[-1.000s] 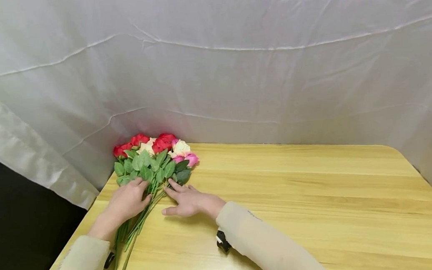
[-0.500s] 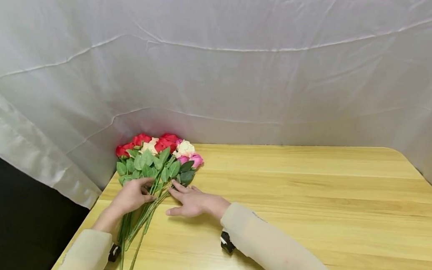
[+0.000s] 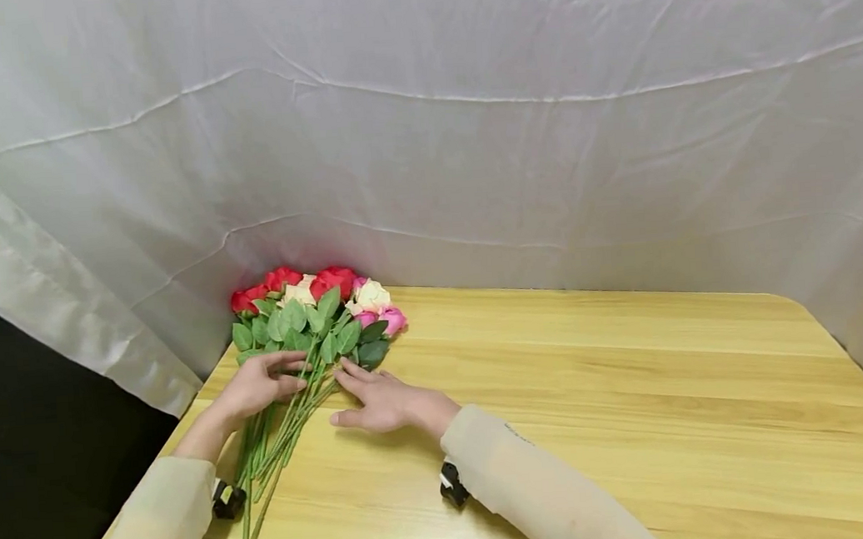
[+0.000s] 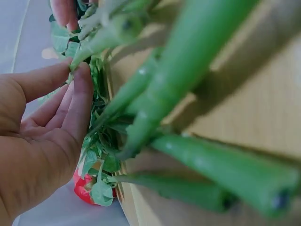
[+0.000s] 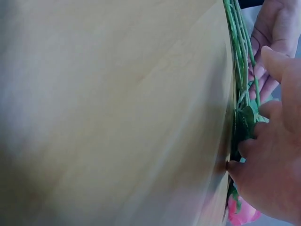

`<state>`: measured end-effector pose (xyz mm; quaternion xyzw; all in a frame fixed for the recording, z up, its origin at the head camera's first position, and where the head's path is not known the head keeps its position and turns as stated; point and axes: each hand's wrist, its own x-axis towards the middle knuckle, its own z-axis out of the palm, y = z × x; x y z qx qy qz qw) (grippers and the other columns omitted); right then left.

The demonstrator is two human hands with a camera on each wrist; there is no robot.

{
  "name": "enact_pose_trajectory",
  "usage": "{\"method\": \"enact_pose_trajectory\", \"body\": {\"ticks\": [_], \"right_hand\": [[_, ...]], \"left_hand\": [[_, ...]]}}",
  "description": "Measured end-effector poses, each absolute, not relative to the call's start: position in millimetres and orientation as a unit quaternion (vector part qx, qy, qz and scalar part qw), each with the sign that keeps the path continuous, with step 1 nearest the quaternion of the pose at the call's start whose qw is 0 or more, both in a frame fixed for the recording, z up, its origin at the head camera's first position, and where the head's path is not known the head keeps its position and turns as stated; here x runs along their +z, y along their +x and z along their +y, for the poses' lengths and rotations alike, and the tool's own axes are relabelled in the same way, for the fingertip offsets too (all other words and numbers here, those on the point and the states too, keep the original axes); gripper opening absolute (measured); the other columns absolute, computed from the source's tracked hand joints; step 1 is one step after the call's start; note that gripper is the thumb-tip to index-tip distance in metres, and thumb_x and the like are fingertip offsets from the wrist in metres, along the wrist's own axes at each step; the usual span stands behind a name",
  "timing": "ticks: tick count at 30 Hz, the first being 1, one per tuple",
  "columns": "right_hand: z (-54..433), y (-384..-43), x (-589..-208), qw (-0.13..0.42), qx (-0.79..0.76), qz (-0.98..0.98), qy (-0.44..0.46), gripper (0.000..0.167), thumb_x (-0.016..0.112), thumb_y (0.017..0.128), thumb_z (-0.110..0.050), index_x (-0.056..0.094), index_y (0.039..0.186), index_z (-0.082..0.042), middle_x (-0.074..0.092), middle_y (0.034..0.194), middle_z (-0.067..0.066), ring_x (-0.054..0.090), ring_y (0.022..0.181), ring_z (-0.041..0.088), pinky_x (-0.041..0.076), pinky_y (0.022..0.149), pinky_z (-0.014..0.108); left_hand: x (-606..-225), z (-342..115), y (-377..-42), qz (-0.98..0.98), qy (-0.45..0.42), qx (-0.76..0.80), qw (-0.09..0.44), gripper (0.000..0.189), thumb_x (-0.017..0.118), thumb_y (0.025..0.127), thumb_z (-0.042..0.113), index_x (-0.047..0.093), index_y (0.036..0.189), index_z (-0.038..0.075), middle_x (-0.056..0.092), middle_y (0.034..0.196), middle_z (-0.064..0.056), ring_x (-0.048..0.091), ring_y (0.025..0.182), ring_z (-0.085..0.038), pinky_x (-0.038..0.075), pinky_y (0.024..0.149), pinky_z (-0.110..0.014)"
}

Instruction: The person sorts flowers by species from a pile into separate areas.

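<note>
The flowers [image 3: 301, 316] lie in a bunch at the far left corner of the counter [image 3: 598, 391], blooms close to the grey curtain [image 3: 423, 153]. The red roses [image 3: 333, 282] sit mostly at the left and middle, with cream roses [image 3: 369, 297] among and beside them and pink roses [image 3: 392, 321] at the right edge. Green leaves [image 3: 294, 317] fill the space just below the blooms. The stems [image 3: 279, 447] run toward the person and to the left, several of them crossing, their cut ends lying close to the left sleeve [image 3: 165, 518].

Of the two hands, the left hand [image 3: 259, 386] is at the left side of the bunch, just below the leaves. The left wrist view shows thumb and forefinger closed together on one green stem [image 4: 84, 51] — a fingertip pinch, the other fingers loosely extended.

The right hand [image 3: 384, 402] is at the right side, palm down, fingers extended and spread, thumb standing apart over the counter. Its fingertips reach the stems beside the dark leaves; it grips nothing, and how firmly it presses cannot be told.

A small black device [image 3: 452, 483] shows under the right sleeve [image 3: 536, 475] — a similar one [image 3: 227, 499] at the left cuff.
</note>
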<state>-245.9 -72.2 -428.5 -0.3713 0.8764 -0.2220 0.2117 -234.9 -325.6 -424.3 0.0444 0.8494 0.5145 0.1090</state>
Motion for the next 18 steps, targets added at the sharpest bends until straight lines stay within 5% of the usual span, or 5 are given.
{"method": "enact_pose_trajectory", "body": {"ticks": [8, 14, 18], "right_hand": [[-68.4, -237.8, -416.3, 0.135, -0.26, 0.886, -0.359, 0.079, 0.051, 0.106, -0.055, 0.018, 0.168, -0.017, 0.006, 0.175, -0.001, 0.015, 0.159, 0.026, 0.021, 0.128, 0.049], [-59.5, -231.2, -391.7, 0.011, -0.334, 0.888, -0.316, 0.07, 0.059, 0.105, -0.045, 0.033, 0.164, -0.016, 0.032, 0.168, 0.002, 0.042, 0.148, 0.028, 0.038, 0.121, 0.045], [-53.7, -228.7, -389.4, 0.016, -0.466, 0.842, -0.272, 0.063, 0.068, 0.102, -0.029, 0.045, 0.158, -0.012, 0.057, 0.151, 0.007, 0.066, 0.123, 0.021, 0.057, 0.098, 0.027]], "left_hand": [[-415.9, -319.1, -234.0, 0.815, 0.04, 0.571, 0.09, 0.063, 0.066, 0.103, 0.009, 0.037, 0.157, -0.004, 0.048, 0.15, -0.031, 0.066, 0.116, -0.022, 0.06, 0.096, -0.035], [-390.1, -291.4, -234.7, 0.766, 0.045, 0.641, 0.031, 0.066, 0.069, 0.102, 0.011, 0.036, 0.159, 0.0, 0.054, 0.143, -0.02, 0.067, 0.107, -0.003, 0.058, 0.097, -0.026], [-378.4, -264.0, -237.6, 0.717, 0.034, 0.696, 0.011, 0.068, 0.07, 0.101, 0.009, 0.036, 0.159, 0.001, 0.058, 0.133, -0.005, 0.066, 0.106, -0.004, 0.059, 0.094, -0.024]]}}
